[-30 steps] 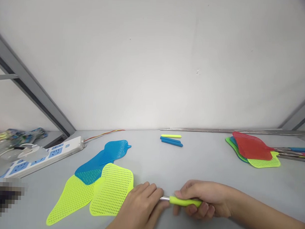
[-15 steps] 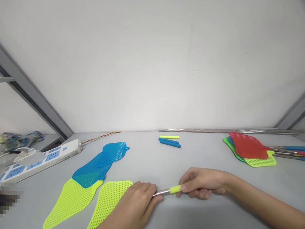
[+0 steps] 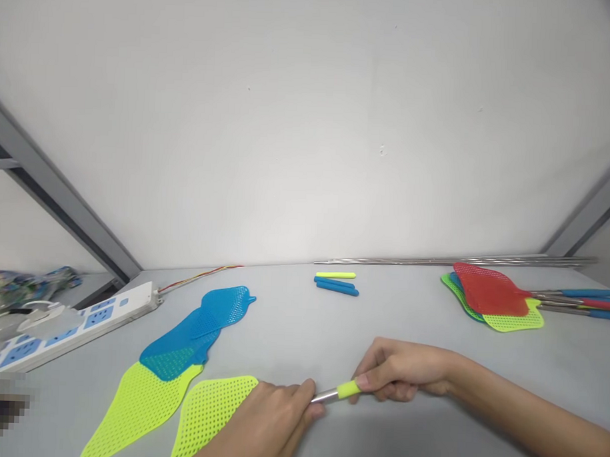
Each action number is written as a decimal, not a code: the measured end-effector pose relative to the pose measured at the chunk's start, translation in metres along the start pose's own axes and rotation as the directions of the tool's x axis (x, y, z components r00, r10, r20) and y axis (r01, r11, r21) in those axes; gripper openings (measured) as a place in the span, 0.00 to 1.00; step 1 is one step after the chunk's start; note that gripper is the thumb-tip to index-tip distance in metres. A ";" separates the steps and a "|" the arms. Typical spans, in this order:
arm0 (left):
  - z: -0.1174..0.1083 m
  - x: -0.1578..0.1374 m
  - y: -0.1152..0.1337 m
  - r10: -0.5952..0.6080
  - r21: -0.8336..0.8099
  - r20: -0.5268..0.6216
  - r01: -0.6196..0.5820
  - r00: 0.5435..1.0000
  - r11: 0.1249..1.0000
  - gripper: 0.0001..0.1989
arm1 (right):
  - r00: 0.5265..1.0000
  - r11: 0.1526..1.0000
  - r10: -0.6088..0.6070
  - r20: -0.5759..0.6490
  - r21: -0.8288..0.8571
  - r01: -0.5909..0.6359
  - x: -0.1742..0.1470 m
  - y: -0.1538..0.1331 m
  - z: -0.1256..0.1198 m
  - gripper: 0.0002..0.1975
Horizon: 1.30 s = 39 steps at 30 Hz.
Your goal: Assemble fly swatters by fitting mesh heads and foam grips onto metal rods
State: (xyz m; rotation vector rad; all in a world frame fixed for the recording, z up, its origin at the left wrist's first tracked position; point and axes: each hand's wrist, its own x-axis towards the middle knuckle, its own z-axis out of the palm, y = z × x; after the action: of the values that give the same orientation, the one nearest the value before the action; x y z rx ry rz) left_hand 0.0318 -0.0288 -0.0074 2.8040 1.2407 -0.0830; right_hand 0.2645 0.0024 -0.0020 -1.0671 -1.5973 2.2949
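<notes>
My left hand [image 3: 271, 410] is closed around a silver metal rod [image 3: 325, 396], of which a short piece shows. A yellow-green handle grip [image 3: 348, 389] sits on the rod's right part. My right hand [image 3: 400, 372] pinches that grip between thumb and fingers, hiding its far end. From under my left hand, leftward, spreads a yellow-green perforated fly swatter head [image 3: 211, 408]; the hand covers where it might meet the rod. Beside it lies another yellow-green swatter head [image 3: 138, 409], overlapped by blue swatter heads [image 3: 176, 337].
Loose grips [image 3: 336, 283], blue and yellow-green, lie near the wall. Thin metal rods [image 3: 434, 261] run along the table's back edge. Fly swatters with handles are stacked at right, a red one [image 3: 493, 290] on top. A power strip [image 3: 96, 321] with a plug and wires stands left.
Both hands have shifted slightly, with the rod and grip still between them. The whole view has moved a little, so the things on the table appear slightly further left.
</notes>
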 end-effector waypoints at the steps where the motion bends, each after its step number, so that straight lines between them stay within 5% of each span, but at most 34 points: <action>1: 0.000 0.000 0.000 0.001 -0.002 0.002 -0.001 1.000 1.000 0.15 | 1.000 1.000 -0.007 -0.011 0.000 0.007 0.000 0.000 0.001 0.16; 23: -0.006 -0.001 0.000 0.036 -0.231 -0.027 -0.042 0.999 0.972 0.13 | 1.000 0.991 0.026 0.010 0.128 -0.027 0.000 0.004 0.008 0.14; 39: -0.005 -0.003 0.003 0.062 -0.055 0.006 -0.062 0.998 0.997 0.11 | 0.996 0.978 0.068 -0.061 0.202 -0.055 -0.001 0.008 0.022 0.13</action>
State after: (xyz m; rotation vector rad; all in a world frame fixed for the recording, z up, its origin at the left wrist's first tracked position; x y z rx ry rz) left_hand 0.0320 -0.0327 -0.0023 2.7899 1.1351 -0.0557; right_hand 0.2533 -0.0183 -0.0040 -1.1445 -1.2931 2.3709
